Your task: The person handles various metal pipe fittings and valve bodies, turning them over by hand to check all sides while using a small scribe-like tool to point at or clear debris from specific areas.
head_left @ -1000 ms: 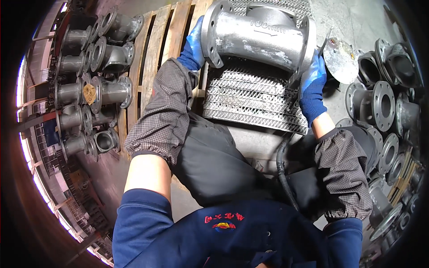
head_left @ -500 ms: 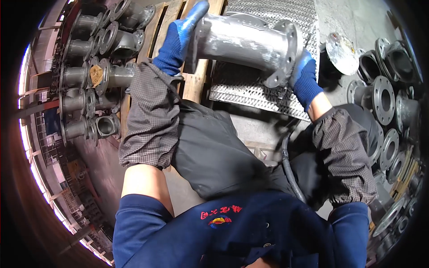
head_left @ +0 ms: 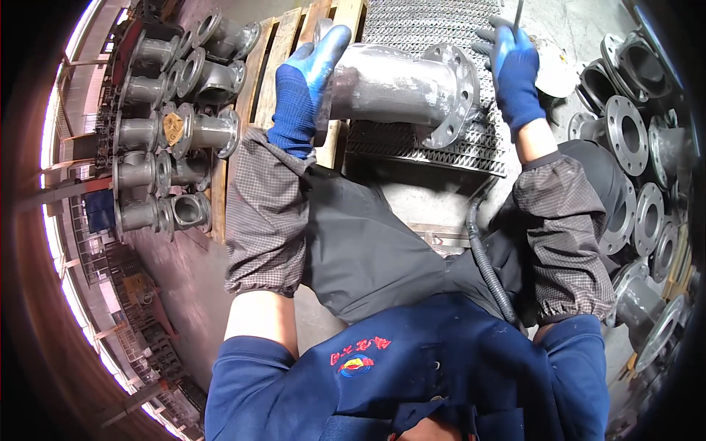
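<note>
Right hand [head_left: 516, 65] now off the far flange and drawn clear, fingers up beside a thin dark rod [head_left: 518, 16], flanged pipe fitting [head_left: 393, 84] from where I stand rolled round, raised lettering turned out of sight, body shifted left toward the wooden pallet [head_left: 283, 55]

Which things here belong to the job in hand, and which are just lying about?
Seemingly in the job:
flanged pipe casting, in left hand
metal grating below it
dark rod at right hand

Seemingly lying about:
fittings at left
fittings at right
wooden pallet
</note>
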### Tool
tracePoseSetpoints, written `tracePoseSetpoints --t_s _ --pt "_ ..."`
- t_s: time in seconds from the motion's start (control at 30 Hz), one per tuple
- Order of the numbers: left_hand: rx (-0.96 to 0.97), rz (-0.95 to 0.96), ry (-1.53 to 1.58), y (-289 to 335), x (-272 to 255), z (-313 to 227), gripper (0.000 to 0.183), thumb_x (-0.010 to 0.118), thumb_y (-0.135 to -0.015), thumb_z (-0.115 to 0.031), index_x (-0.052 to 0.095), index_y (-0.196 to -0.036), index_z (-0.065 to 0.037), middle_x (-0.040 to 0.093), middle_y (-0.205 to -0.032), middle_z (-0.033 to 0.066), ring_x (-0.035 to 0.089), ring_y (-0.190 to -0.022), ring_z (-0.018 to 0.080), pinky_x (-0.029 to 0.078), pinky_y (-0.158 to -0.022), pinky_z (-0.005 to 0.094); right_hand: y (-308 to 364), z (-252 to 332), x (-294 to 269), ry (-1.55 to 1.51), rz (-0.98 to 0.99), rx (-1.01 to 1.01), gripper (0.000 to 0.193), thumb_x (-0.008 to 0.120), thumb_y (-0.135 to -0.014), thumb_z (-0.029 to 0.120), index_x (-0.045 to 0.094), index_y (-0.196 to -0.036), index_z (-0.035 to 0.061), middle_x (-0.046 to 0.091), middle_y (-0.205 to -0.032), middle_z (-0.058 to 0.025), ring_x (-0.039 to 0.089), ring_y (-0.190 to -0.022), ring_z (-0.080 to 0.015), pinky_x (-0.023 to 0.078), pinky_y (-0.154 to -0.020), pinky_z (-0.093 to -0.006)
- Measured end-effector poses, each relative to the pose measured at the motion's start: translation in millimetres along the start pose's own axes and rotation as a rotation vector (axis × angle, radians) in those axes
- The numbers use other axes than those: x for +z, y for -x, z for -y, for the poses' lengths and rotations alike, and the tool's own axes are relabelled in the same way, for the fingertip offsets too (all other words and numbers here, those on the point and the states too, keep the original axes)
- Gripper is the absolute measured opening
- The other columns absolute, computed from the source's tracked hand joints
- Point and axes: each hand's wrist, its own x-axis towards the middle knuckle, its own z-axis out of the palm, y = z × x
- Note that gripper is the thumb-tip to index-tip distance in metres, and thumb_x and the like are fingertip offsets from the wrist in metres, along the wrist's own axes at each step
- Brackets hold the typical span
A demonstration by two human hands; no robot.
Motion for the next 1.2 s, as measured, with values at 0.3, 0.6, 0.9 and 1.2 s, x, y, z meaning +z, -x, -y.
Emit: tracePoseSetpoints --t_s 0.3,0.6,0.9,1.2 --pt "0.168 0.023 0.195 4 35 -5 0.037 0.054 -0.092 -0.030 0.056 -0.110 0.002 0.061 -0.095 0.0072 0.057 -0.082 0.0138 0.047 -0.075 0.0259 68 10 132 -0.293 0.288 0.159 0.029 0.044 -0.090 0.009 0.051 -0.117 0.0004 0.061 -0.090 -0.0092 0.062 -0.076 -0.0175 0.053 -0.065 -0.0289" --pt "-0.275 0.010 0.165 2 7 -12 0.047 0.046 -0.093 -0.042 0.060 -0.102 0.002 0.064 -0.084 0.0091 0.062 -0.068 0.0138 0.051 -0.055 0.0243 100 13 81 -0.703 0.431 0.325 0.032 0.043 -0.092 0.012 0.048 -0.121 -0.0014 0.059 -0.107 -0.0161 0.061 -0.097 -0.0243 0.053 -0.080 -0.0345" --pt "-0.237 -0.013 0.198 -9 -7 23 0.040 0.045 -0.094 -0.038 0.059 -0.103 -0.001 0.062 -0.078 0.0066 0.058 -0.060 0.0106 0.048 -0.053 0.0228 107 -6 140 -0.332 0.486 0.222 0.029 0.043 -0.092 0.007 0.050 -0.120 0.0037 0.054 -0.094 -0.0064 0.053 -0.078 -0.0128 0.047 -0.065 -0.0252" --pt "-0.153 -0.024 -0.016 4 8 -4 0.036 0.037 -0.098 -0.026 0.054 -0.115 0.001 0.062 -0.090 0.0074 0.059 -0.070 0.0094 0.050 -0.060 0.0224 101 -6 67 -0.682 0.381 0.281 0.034 0.044 -0.092 0.017 0.048 -0.120 -0.0020 0.058 -0.113 -0.0183 0.058 -0.104 -0.0245 0.048 -0.085 -0.0324"
